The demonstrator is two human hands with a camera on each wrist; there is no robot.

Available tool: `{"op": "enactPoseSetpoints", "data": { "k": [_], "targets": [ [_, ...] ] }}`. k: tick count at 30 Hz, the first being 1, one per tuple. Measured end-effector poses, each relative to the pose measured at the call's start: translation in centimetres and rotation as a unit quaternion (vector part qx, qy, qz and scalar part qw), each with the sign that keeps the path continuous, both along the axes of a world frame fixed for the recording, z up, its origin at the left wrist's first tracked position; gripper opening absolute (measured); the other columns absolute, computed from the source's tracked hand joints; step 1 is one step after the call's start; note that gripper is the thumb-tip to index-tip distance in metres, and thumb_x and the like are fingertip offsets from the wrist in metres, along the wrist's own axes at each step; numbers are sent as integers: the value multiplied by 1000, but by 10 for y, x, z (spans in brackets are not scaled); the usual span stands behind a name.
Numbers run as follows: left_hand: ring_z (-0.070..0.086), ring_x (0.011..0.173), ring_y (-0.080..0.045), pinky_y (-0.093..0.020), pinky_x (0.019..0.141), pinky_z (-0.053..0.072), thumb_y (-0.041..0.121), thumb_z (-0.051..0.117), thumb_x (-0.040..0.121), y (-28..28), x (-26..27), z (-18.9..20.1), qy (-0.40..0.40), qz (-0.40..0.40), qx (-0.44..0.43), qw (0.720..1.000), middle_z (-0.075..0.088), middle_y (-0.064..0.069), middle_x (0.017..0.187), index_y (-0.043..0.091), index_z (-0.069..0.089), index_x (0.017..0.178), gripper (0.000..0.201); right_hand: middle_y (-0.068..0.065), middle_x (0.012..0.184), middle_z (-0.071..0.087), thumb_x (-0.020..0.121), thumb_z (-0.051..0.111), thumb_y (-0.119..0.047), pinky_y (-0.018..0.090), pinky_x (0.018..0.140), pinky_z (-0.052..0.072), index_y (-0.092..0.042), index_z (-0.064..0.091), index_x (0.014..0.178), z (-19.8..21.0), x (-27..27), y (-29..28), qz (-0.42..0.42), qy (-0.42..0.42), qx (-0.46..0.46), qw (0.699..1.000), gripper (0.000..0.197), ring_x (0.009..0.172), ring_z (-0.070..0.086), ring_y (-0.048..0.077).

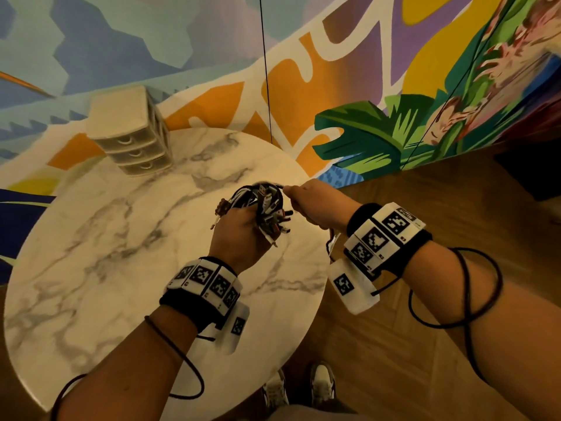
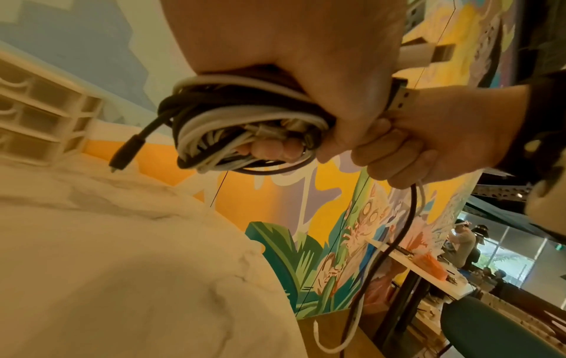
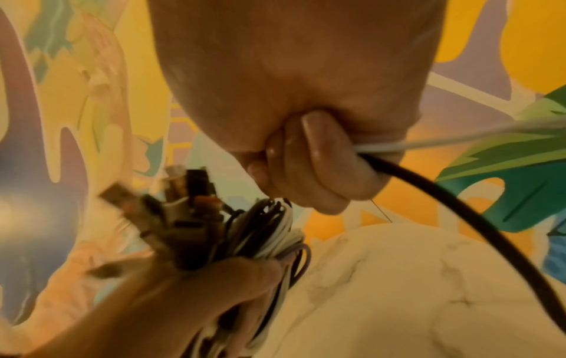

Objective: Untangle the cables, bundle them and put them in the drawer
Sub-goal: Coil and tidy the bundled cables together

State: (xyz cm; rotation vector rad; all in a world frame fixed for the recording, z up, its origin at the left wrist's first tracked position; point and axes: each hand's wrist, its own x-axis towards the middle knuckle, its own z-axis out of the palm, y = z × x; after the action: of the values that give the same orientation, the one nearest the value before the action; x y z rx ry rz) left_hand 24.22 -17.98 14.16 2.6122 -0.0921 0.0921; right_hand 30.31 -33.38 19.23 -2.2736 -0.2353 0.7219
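At far left the drawers are seen shut on the bench. A coiled bundle is gripped by left fingers; loose tails, apparently two, are pinched by the right hand. Winding and stowing remain.

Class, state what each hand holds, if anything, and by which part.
Left hand grips the coiled cable bundle around its loops. Right hand grips two loose strands, black and white, partway along.

A round marble table stands on a wooden floor. A bright painted mural covers the wall from nine to two o'clock, with green leaves at one.
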Motion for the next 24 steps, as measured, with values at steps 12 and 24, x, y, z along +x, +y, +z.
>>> {"op": "enactPoseSetpoints", "data": {
  "k": [12, 24],
  "targets": [
    [56, 73, -16, -34, 76, 44, 31, 48, 96, -7, 17, 20, 137, 153, -543, 814, 59, -3, 79, 18, 64, 88, 22, -6, 42, 35, 96, 32, -15, 28, 50, 26, -19, 36, 52, -5, -34, 19, 3, -30, 191, 981, 45, 36, 28, 7],
    [57, 61, -17, -28, 61, 52, 24, 58, 88, -9, 8, 39, 102, 142, -715, 677, 60, -4, 71, 10, 64, 92, 15, 0, 53, 34, 96, 46, -19, 29, 52, 26, -16, 35, 56, -35, -73, 36, 35, -15, 192, 981, 42, 49, 29, 11]
  ]
}}
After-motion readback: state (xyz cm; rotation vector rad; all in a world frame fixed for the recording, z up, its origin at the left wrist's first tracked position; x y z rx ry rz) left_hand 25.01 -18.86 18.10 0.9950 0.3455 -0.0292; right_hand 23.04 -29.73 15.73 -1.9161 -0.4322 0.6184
